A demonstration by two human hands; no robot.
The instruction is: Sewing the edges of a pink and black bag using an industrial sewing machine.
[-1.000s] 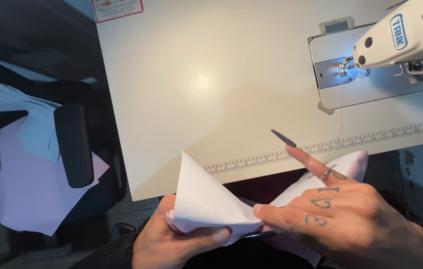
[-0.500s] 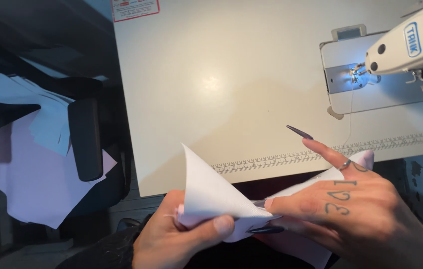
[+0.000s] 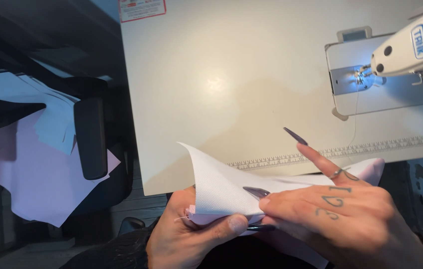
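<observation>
We look down at our two hands holding one piece of white cloth at the near edge of a pale sewing table. Our left hand sits low and near, its thumb and fingers pinched shut on the cloth's folded near-left corner. Our right hand lies over the cloth just to the right, fingers pressed down on it, with the index finger lifted and pointing far and left; whether those fingers grip or only press, we cannot tell.

The cloth runs lengthwise from left to right, from the left hand's pinch under the right hand to a free end at the right. One corner curls upward on the far left side. Both hands touch it; the left holds its end.

One sewing machine stands at the far right of the table, well apart from the hands, its needle area lit. One ruler strip runs along the table's near edge. To the left, off the table, lie loose sheets of pale fabric beside one dark chair armrest.
</observation>
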